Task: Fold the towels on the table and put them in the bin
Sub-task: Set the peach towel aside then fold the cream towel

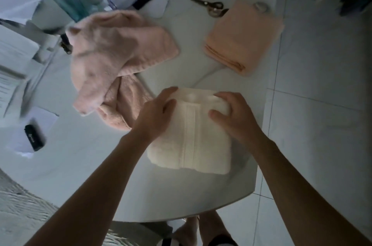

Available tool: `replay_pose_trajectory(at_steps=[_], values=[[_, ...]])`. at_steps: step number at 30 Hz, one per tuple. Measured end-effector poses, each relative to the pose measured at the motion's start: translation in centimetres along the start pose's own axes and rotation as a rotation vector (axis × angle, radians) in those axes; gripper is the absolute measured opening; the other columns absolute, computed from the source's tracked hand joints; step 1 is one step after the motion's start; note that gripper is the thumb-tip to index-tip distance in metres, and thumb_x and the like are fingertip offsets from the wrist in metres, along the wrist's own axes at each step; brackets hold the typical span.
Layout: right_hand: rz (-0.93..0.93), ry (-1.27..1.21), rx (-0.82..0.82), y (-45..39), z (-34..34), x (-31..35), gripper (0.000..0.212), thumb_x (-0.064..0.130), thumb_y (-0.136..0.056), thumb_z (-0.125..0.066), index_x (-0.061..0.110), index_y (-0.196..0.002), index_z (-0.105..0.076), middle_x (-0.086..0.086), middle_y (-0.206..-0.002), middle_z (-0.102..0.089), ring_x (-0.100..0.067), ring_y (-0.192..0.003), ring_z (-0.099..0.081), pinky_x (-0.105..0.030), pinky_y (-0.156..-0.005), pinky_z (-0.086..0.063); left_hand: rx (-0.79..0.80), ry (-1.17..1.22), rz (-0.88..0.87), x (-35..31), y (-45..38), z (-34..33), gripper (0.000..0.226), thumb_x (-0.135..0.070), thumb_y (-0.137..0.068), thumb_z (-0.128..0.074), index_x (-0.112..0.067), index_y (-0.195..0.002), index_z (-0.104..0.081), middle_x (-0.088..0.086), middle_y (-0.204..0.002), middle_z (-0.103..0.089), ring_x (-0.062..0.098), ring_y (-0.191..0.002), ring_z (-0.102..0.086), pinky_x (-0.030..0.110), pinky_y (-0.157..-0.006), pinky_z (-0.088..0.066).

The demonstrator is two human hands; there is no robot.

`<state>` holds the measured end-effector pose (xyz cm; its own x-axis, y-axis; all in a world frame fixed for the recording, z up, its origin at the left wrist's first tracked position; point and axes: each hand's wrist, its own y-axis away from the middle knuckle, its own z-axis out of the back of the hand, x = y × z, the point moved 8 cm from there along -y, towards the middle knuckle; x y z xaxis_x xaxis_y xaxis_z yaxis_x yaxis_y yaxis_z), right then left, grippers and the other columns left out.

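Though folded square, plush white towel.

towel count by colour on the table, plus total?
White: 1, the folded white towel, under the left hand and the right hand.
Pink: 2, the upper pink towel lying crumpled over the lower pink towel.
Peach-orange: 1, the folded orange towel, near the scissors.
Total: 4 towels.

Dim, soft focus, warped edges
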<state>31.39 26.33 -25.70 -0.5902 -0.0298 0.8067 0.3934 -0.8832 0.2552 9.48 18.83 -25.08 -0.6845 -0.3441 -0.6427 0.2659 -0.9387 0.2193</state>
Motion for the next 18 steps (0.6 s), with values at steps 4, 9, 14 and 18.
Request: replay_pose_trajectory(at_steps=[4,9,14,18], values=[[0.148,0.112,-0.033,-0.3,1.3,0.0,0.025,0.033,-0.082,-0.073,0.036,-0.098,-0.055,0.011,-0.108,-0.051,0.008,-0.090,-0.053,-0.021,-0.081,-0.046,-0.069,-0.090,-0.217,-1.2,-0.7,1.5,0.022,-0.031,-0.095,-0.059,-0.014,-0.104,-0.069,0.008,-0.124,-0.060,0.023,-0.110,-0.062,0.038,-0.093,-0.052],[0.276,0.137,-0.063,-1.7,1.9,2.0,0.010,0.022,-0.089,-0.068,0.021,-0.098,-0.062,0.005,-0.104,-0.058,-0.002,-0.084,-0.056,-0.028,-0.078,-0.054,0.127,-0.215,-0.446,-3.3,-1.0,0.8,0.043,-0.048,-0.077,-0.074,-0.014,-0.103,-0.071,0.007,-0.142,-0.056,0.030,-0.126,-0.051,0.044,-0.099,-0.047],[0.342,0.185,-0.065,-0.7,1.9,2.6,0.030,0.045,-0.084,-0.063,0.020,-0.100,-0.059,0.002,-0.121,-0.052,-0.004,-0.094,-0.056,-0.015,-0.073,-0.050,0.100,-0.246,-0.545,-4.3,-2.1,1.2,0.036,-0.038,-0.093,-0.055,-0.004,-0.094,-0.069,0.005,-0.106,-0.072,0.026,-0.100,-0.067,0.039,-0.090,-0.050],[0.268,0.227,0.028,-0.2,1.8,1.5,0.030,0.044,-0.083,-0.070,0.021,-0.102,-0.065,0.006,-0.122,-0.054,-0.007,-0.097,-0.059,-0.019,-0.074,-0.051,0.041,-0.245,-0.512,-4.8,-2.6,1.6,0.036,-0.035,-0.100,-0.046,-0.003,-0.092,-0.062,0.003,-0.079,-0.066,0.023,-0.073,-0.064,0.036,-0.077,-0.050]])
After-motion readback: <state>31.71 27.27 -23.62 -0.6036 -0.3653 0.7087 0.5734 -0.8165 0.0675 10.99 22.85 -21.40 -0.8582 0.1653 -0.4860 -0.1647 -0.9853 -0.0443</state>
